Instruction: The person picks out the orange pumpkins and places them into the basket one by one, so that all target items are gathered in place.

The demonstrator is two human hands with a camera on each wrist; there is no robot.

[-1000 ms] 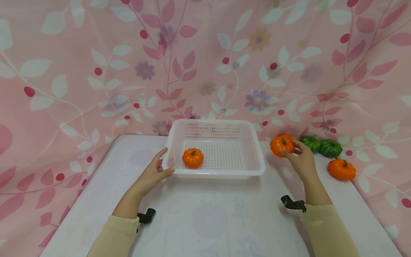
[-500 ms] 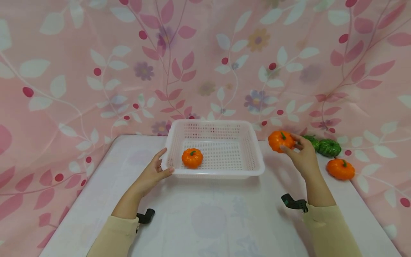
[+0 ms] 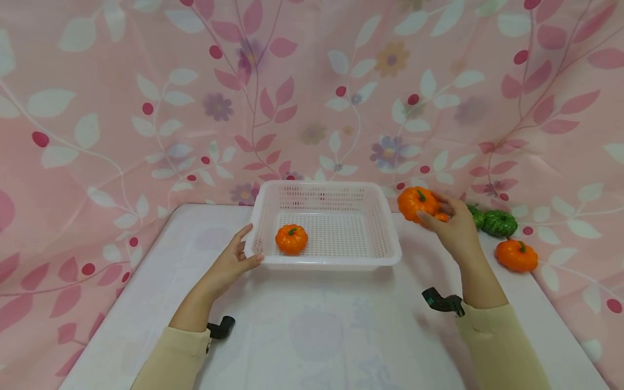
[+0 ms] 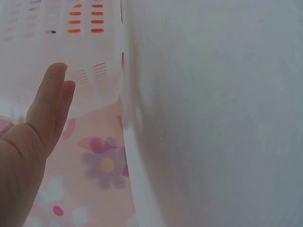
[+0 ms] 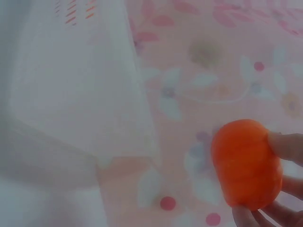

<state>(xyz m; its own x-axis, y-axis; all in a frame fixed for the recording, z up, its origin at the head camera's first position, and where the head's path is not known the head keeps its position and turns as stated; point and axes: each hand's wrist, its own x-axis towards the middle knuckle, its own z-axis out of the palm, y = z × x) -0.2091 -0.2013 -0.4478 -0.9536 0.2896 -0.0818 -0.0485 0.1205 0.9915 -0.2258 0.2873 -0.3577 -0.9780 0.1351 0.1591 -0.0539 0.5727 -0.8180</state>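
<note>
A small orange toy pumpkin [image 3: 416, 204] with a green stem is gripped between the thumb and fingers of my right hand [image 3: 455, 227]. It is held up off the table, to the right of a white plastic basket [image 3: 322, 261]. In the right wrist view, the pumpkin [image 5: 247, 164] shows its smooth orange side. My left hand [image 3: 233, 262] holds the basket's near left corner, thumb on the front rim and fingers along the left side. Another orange pumpkin [image 3: 291, 239] sits inside the basket, toward the left.
Behind the right hand, part of another orange pumpkin [image 3: 442, 216] shows. Two green pumpkins [image 3: 499, 223] lie farther right, one partly hidden by the hand. An orange pumpkin [image 3: 517, 256] rests near the table's right edge. A floral curtain [image 3: 312, 108] hangs behind the white table [image 3: 317, 330].
My right hand has lifted the orange pumpkin and carried it slightly left, toward the basket. The left hand, the basket and the pumpkin in it have stayed put.
</note>
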